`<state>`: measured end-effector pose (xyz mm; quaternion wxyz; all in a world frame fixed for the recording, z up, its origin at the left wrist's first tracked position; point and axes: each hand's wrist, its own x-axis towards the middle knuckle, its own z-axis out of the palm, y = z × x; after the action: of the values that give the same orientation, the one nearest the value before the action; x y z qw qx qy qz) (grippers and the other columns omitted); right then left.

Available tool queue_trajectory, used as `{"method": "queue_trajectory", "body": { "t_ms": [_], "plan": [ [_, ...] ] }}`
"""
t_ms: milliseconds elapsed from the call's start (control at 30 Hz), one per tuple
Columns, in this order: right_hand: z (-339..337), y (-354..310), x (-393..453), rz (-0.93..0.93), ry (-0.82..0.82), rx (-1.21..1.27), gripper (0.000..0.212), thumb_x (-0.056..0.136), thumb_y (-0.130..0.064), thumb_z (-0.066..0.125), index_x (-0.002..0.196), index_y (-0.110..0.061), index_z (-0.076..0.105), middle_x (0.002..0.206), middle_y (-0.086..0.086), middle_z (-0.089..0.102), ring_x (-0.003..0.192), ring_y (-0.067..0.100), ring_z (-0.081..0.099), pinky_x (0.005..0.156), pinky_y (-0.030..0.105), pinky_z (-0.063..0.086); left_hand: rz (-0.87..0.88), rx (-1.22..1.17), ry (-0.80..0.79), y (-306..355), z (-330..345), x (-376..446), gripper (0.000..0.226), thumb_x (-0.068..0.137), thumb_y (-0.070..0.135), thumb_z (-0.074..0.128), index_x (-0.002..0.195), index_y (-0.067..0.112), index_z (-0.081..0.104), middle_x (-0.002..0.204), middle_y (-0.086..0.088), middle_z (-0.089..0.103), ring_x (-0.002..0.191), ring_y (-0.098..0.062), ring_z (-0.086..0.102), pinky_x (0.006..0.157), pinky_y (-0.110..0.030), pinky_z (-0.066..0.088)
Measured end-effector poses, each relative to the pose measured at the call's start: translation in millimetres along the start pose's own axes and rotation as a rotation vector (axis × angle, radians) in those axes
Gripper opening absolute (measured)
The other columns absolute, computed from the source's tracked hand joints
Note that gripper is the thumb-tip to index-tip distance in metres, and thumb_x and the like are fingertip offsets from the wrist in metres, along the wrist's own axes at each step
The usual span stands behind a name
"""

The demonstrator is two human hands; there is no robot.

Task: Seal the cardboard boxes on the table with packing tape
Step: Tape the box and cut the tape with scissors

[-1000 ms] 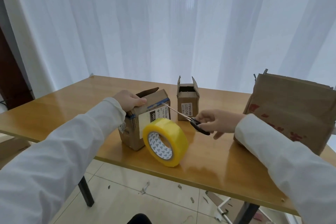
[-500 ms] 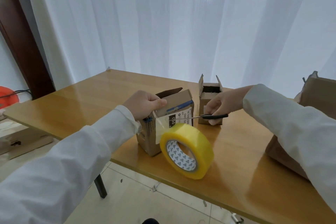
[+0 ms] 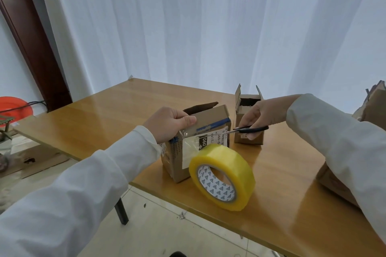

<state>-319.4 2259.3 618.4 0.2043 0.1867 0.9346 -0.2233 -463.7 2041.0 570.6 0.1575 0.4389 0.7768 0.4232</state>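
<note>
Left hand (image 3: 167, 124) grips the labelled cardboard box (image 3: 198, 144), clear strip running to the yellow tape roll (image 3: 222, 176), while right hand (image 3: 260, 115) grips scissors (image 3: 248, 130)

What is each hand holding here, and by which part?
The right hand grips the scissors by their black handles. The left hand holds the nearest cardboard box at its top near edge, thumb on the tape end.

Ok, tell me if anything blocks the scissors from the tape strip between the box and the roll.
Nothing visible does. The right hand holds the scissors with the tips at the box's right edge. The clear tape strip runs down the box's front to the tape roll. The left hand presses the strip's top end, clear of the blades' path.
</note>
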Motion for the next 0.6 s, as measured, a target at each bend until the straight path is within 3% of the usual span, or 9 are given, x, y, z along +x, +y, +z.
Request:
{"method": "queue_trajectory", "body": {
  "t_ms": [67,267,400,600],
  "plan": [
    [2.3,-1.4,-0.9,0.001,0.025,0.006,0.025,0.057,-0.054,0.079,0.079,-0.045,0.073,0.078,-0.026,0.066,0.099,0.006,0.053,0.1,0.03,0.039,-0.004,-0.005,0.003,-1.0,0.9,0.6,0.016,0.092,0.034,0.058,0.085,0.027,0.071,0.081,-0.004,0.072,0.073,-0.014,0.063,0.072,-0.025,0.047],
    [8.9,3.7,-0.1,0.015,0.102,-0.001,0.011,0.07,-0.045,0.077,0.081,-0.043,0.076,0.08,-0.026,0.067,0.099,0.006,0.053,0.103,0.036,0.039,-0.012,0.006,-0.002,-2.4,2.0,1.1,0.017,0.092,0.035,0.057,0.091,0.025,0.07,0.083,0.0,0.071,0.076,-0.013,0.063,0.069,-0.022,0.046],
    [13.9,3.6,-2.5,-0.012,0.172,0.002,0.023,0.065,-0.046,0.078,0.08,-0.029,0.077,0.074,-0.021,0.068,0.092,0.008,0.057,0.098,0.039,0.045,-0.017,0.019,-0.002,-3.3,3.5,0.6,0.018,0.093,0.037,0.055,0.092,0.026,0.07,0.084,0.0,0.07,0.078,-0.015,0.062,0.07,-0.023,0.047],
    [9.0,38.3,-34.7,0.096,0.225,0.108,0.02,0.068,-0.043,0.078,0.081,-0.028,0.076,0.086,-0.008,0.073,0.085,0.005,0.059,0.091,0.028,0.042,-0.036,-0.012,0.024,-4.5,8.4,-0.3,0.021,0.093,0.037,0.054,0.089,0.024,0.07,0.078,0.005,0.067,0.073,-0.01,0.06,0.065,-0.018,0.044]
  ]
}}
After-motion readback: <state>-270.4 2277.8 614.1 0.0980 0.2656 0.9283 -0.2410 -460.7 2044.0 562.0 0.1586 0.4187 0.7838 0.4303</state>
